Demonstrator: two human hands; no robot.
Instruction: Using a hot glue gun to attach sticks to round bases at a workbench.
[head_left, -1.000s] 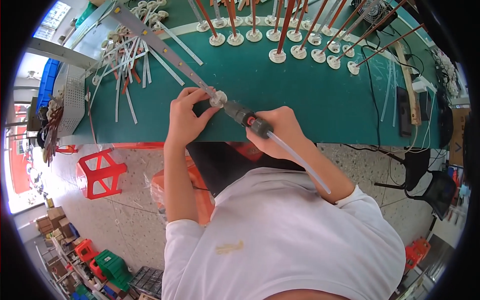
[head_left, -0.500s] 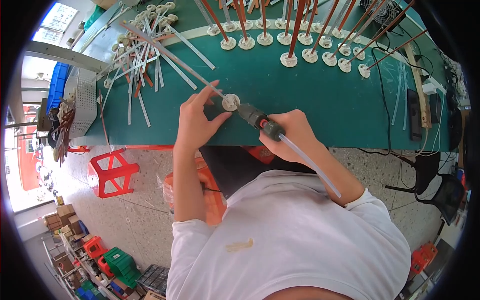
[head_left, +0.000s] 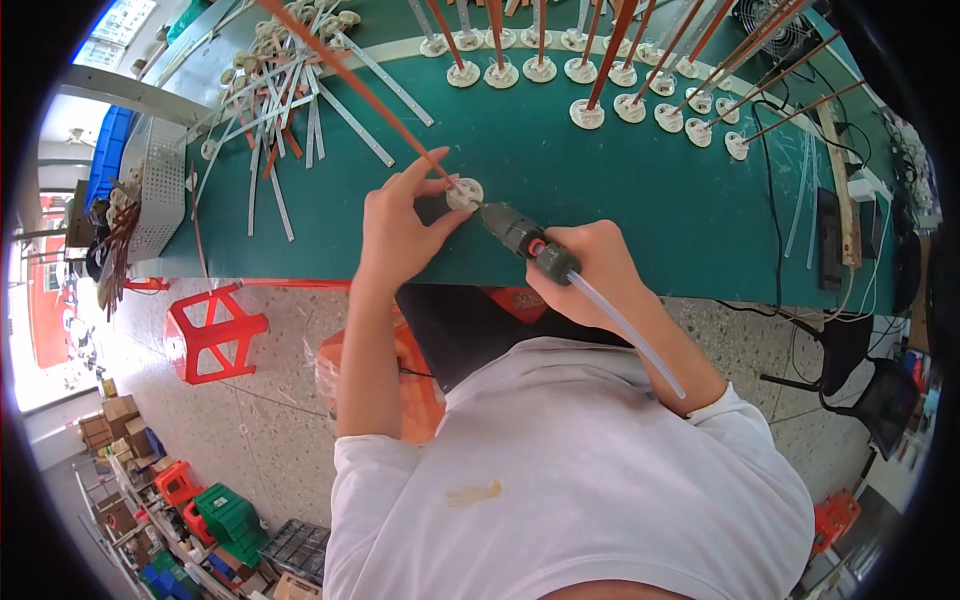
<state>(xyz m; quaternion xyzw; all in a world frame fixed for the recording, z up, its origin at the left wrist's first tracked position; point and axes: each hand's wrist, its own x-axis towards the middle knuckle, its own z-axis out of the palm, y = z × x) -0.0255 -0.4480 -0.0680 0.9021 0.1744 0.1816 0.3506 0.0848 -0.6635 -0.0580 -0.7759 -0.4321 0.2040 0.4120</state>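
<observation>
My left hand (head_left: pixel 393 228) is closed at the foot of a long reddish-brown strip (head_left: pixel 345 75), fingers against the strip and thumb by the rim of its round white base (head_left: pixel 467 193). The strip leans up and to the left from that base, which rests on the green tabletop. Wrapped round a dark green hot glue gun (head_left: pixel 520 236) is my right hand (head_left: pixel 600 268). The gun's nozzle meets the lower right edge of the base. A translucent glue stick (head_left: pixel 628 330) trails from the gun's back end over my right forearm.
Several strips standing in round bases (head_left: pixel 587 113) fill the back right of the green table (head_left: pixel 600 180). Loose strips with bases (head_left: pixel 280 110) lie piled at back left. A black cable (head_left: pixel 775 220) and a wooden bar (head_left: pixel 843 200) are at right. A red stool (head_left: pixel 215 335) stands lower left.
The strip has turned, its face showing reddish-brown instead of grey. The glue gun's nozzle has shifted from the base's right side to its lower right edge. The whole view has shifted slightly.
</observation>
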